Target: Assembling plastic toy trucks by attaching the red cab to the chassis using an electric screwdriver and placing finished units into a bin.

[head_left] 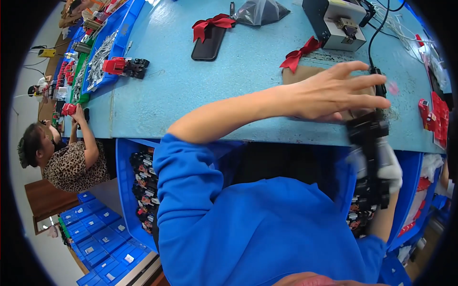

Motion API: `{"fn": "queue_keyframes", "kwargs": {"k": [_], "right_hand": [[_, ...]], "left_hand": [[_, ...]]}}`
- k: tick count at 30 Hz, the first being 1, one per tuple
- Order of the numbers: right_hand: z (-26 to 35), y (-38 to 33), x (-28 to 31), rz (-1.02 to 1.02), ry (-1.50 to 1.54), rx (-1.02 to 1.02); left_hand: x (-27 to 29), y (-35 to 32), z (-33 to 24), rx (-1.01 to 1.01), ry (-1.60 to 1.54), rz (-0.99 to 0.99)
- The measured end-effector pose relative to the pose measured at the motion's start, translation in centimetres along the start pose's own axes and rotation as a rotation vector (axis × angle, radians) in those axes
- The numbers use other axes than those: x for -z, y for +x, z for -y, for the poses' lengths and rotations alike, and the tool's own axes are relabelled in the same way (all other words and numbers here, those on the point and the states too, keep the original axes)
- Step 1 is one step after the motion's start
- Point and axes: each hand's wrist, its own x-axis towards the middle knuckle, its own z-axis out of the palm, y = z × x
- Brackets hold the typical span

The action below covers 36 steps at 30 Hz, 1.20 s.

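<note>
My left hand (329, 93) is bare and stretched across the bench with its fingers spread. Its fingertips are beside a black corded tool (380, 88) hanging upright on a cable; whether they touch it cannot be told. Just under those fingers is a black toy truck chassis (366, 148), tilted and smeared by motion. My right hand (390, 169), in a white glove, grips this chassis at the bench's front edge, over a blue bin. A brown pad (298, 75) lies partly hidden under my left hand.
A red bow (300, 52) sits by a grey-white machine (341, 24). Another bow (212, 25) lies against a black phone (209, 45). A red-and-black toy truck (125, 67) stands near a blue tray (107, 55) of metal parts. To the left, a person (71, 155) holds a red part.
</note>
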Motion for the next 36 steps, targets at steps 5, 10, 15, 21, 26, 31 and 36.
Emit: {"fn": "queue_keyframes", "kwargs": {"k": [5,10,15,21,26,31,36], "right_hand": [[3.4,6.7,-6.3,0.469,-0.643,-0.285],[3.8,7.7,-4.3,0.392,-1.442,-0.087],[3.3,6.1,-0.4,0.046,-1.538,0.527],[7.5,6.4,14.2,-0.802,-1.489,0.695],[14.1,7.2,34.9,-1.161,-2.035,0.348],[16.0,9.6,33.8,-1.116,-2.082,-0.518],[17.4,9.2,33.3,-0.695,-2.007,-0.676]], "left_hand": [[-1.7,-1.8,2.7,-0.151,-0.032,0.036],[-1.6,-3.0,5.9,0.128,-0.025,0.359],[0.0,-4.6,8.0,0.190,0.095,0.390],[1.5,-4.4,7.6,0.460,0.110,0.352],[1.3,-3.7,7.6,0.711,-0.146,0.321],[1.0,-4.8,7.4,0.537,-0.044,0.291],[0.7,-3.2,7.5,0.328,0.124,0.214]]}}
